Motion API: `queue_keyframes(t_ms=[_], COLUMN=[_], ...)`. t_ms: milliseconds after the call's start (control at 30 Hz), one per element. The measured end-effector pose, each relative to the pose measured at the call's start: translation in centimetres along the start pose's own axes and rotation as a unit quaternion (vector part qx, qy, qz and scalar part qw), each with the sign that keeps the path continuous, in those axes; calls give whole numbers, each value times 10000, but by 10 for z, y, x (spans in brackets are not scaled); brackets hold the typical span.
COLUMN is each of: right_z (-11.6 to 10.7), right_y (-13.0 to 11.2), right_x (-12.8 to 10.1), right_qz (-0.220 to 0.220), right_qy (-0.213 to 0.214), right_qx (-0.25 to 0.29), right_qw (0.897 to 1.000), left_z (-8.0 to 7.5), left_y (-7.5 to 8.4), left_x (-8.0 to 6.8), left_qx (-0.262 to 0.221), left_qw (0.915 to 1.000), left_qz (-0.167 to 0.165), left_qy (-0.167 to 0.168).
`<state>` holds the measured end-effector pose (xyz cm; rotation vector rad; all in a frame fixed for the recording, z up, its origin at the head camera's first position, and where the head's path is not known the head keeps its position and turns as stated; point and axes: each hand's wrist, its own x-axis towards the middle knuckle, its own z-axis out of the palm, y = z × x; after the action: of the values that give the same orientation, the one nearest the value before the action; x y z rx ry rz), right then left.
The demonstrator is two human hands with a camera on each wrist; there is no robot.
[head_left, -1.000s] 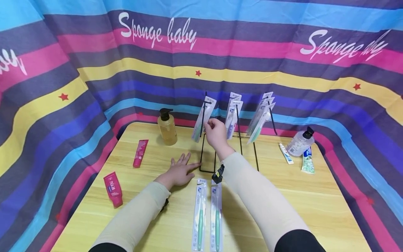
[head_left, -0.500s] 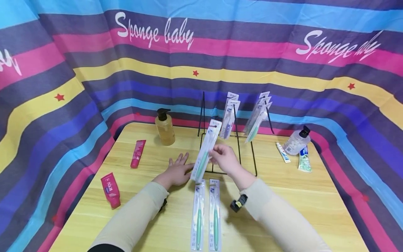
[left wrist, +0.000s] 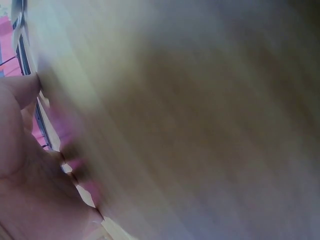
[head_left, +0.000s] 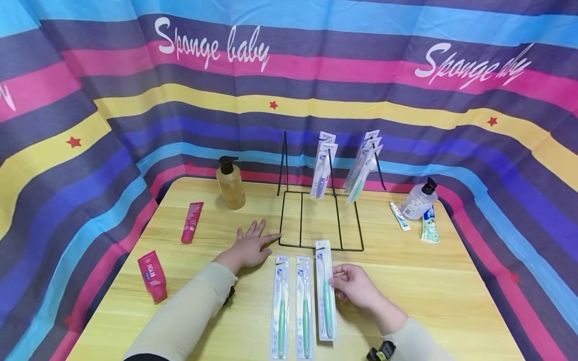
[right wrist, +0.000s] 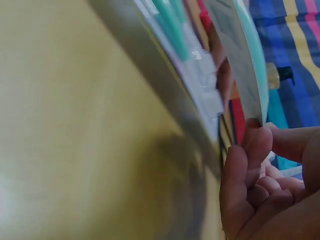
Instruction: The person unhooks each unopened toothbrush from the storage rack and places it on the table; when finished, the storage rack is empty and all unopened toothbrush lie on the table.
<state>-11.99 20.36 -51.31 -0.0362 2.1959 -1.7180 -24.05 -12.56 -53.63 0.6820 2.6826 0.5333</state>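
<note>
My right hand [head_left: 356, 287] pinches the edge of a packaged green toothbrush [head_left: 326, 296] between thumb and fingers, close over the table in the head view. In the right wrist view the held toothbrush pack [right wrist: 245, 60] stands tilted above the wood. Two more packaged green toothbrushes, a left one [head_left: 280, 311] and a middle one [head_left: 304, 311], lie side by side to its left. My left hand [head_left: 248, 249] rests flat with fingers spread, its thumb at the front left corner of the black wire rack [head_left: 301, 220].
Packaged toothbrushes hang on the rack's middle [head_left: 323, 173] and right hooks; its left hook is bare. An amber pump bottle [head_left: 232, 184] and two pink tubes stand or lie left. A clear pump bottle [head_left: 417, 201] and toothpaste tubes [head_left: 430, 225] are at right.
My right hand took a packaged toothbrush off the rack's left hook and brought it down toward me, right of the two lying ones. My left hand stayed beside the rack.
</note>
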Motion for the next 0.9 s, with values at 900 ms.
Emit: queue_keyframes(t_ms=[900], right_z=[-12], right_y=[-9], right_x=[3], right_qz=[-161], right_qy=[956], right_qx=[-1663], right_qw=[9813], left_z=[-1], left_y=[1], left_x=[-2], left_qx=[-52], left_qw=[10000], left_qz=[-40], left_qy=[10])
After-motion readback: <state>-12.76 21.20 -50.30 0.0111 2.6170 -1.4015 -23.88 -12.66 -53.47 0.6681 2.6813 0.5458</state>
